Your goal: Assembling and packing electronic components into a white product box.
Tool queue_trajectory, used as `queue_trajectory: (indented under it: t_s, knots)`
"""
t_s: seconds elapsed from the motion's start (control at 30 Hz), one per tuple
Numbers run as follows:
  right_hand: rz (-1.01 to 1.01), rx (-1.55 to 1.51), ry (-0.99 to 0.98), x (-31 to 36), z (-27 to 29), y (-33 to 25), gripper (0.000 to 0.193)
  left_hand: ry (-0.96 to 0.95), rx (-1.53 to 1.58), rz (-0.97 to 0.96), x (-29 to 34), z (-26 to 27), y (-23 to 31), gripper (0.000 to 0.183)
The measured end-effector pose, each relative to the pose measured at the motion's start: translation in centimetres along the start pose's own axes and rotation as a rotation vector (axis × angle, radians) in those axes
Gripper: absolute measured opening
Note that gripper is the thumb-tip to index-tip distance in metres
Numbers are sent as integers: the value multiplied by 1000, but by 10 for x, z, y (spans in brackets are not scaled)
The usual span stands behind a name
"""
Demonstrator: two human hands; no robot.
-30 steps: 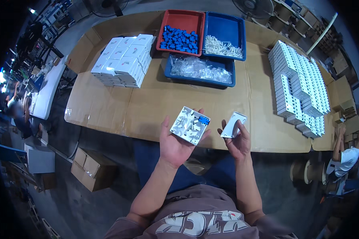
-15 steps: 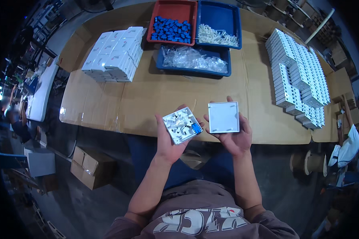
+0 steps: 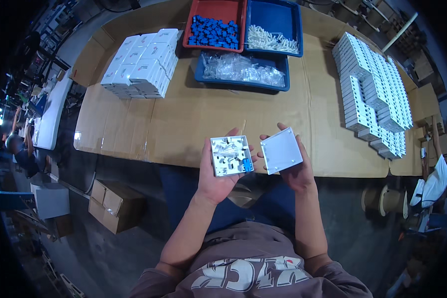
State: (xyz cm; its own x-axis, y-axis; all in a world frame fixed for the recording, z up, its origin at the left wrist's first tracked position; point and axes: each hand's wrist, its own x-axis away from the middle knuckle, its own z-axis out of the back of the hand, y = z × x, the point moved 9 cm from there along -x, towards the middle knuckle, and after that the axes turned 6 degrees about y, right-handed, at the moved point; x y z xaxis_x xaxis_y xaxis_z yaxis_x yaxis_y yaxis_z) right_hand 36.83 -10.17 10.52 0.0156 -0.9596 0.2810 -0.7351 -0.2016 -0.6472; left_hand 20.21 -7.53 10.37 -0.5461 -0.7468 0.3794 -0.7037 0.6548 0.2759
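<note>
My left hand (image 3: 214, 185) holds a shallow white square box (image 3: 223, 160) from beneath, its inside facing up. Within it lie a small clear plastic bag (image 3: 230, 148) and, at the near right corner, a blue connector piece (image 3: 248, 165). In my right hand (image 3: 303, 173) is a flat white square lid (image 3: 281, 151), gripped by its edges with the inner face toward me and tilted. Box and lid are apart, side by side above the table's near edge.
A cardboard-covered table (image 3: 193, 129) lies ahead. On it stand stacked white boxes (image 3: 141, 67), a red tray (image 3: 216, 10) of blue connectors, a blue tray (image 3: 273, 17) of white sleeves, a blue bin (image 3: 241, 87) of clear bags, and tall rows of white units (image 3: 372, 94).
The box in my left hand has turned to sit squarer to me. In my right hand the lid has tilted and rotated, its right side swinging away from the box.
</note>
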Motion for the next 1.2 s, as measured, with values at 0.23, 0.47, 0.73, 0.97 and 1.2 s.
queue_trajectory:
  t_s: [0.23, 0.47, 0.73, 0.97, 1.2]
  knots:
    - [127, 118, -165, 9, -8, -17, 108, 15, 14, 65, -1, 10, -5, 77]
    - [88, -112, -197, 4, -2, -10, 94, 64, -15, 61, 1, 14, -8, 73]
    - [103, 37, -129, 2, 4, -6, 111, 93, -25, 124, -3, 12, -17, 70]
    - [86, 176, -23, 7, -8, -10, 120, 52, 12, 150, -2, 19, -23, 70]
    - [166, 348, 63, 8, -7, -25, 113, 59, -49, 149, 2, 12, -30, 68]
